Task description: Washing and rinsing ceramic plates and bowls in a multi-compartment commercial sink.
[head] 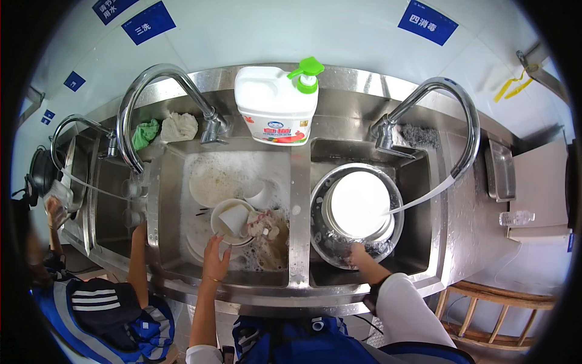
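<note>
My left hand (216,258), fingers apart and holding nothing, is at the near edge of a white bowl (215,223) in the soapy middle sink (170,218). A white angular dish (235,219) leans inside that bowl. Right of it lies a bunched beige cloth (263,226), partly under water. A white plate (211,184) and a white cup (258,195) sit among the suds. My right hand (361,257) dips into a round metal basin (320,227) in the right sink, just below a stack of white plates (360,204). Splashing water hides its fingers.
Water runs from the right faucet (470,113) onto the plates. A detergent pump bottle (277,104) stands behind the sink divider (299,255). Another faucet (125,113) arches at left. A co-worker (97,309) works at the left sink (113,195). A plastic bottle (517,218) lies right.
</note>
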`<act>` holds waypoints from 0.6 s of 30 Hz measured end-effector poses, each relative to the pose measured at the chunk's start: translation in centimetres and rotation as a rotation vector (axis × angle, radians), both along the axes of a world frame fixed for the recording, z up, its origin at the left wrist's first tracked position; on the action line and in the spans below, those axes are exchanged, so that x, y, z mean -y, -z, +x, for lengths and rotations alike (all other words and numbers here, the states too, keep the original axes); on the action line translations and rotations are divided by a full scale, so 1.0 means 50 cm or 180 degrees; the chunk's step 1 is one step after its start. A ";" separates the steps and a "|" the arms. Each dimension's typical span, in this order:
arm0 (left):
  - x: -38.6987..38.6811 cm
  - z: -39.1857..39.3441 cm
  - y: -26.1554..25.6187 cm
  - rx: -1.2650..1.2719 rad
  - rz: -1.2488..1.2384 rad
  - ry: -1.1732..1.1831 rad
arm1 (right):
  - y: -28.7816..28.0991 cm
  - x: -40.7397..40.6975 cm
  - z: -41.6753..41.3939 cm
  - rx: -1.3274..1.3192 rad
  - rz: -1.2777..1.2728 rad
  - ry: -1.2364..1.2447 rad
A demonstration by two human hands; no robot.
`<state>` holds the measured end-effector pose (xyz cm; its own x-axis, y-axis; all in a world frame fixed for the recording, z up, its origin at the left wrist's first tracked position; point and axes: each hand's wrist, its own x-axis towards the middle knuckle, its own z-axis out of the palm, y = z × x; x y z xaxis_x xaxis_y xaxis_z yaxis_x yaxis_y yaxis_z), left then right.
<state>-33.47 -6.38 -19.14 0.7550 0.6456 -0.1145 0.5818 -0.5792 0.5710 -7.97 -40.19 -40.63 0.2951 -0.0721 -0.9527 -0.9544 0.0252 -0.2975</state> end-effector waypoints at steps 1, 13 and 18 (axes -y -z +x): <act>-0.001 -0.001 -0.003 0.0040 0.0013 -0.0042 | 0.009 -0.035 -0.011 0.0194 -0.0294 0.0123; -0.006 0.006 -0.006 0.0231 -0.0036 -0.0025 | -0.149 -0.042 0.014 -0.1039 0.1957 0.0047; -0.013 0.009 -0.014 0.0257 0.0022 -0.0115 | -0.149 0.031 0.043 -0.0813 -0.0031 0.0845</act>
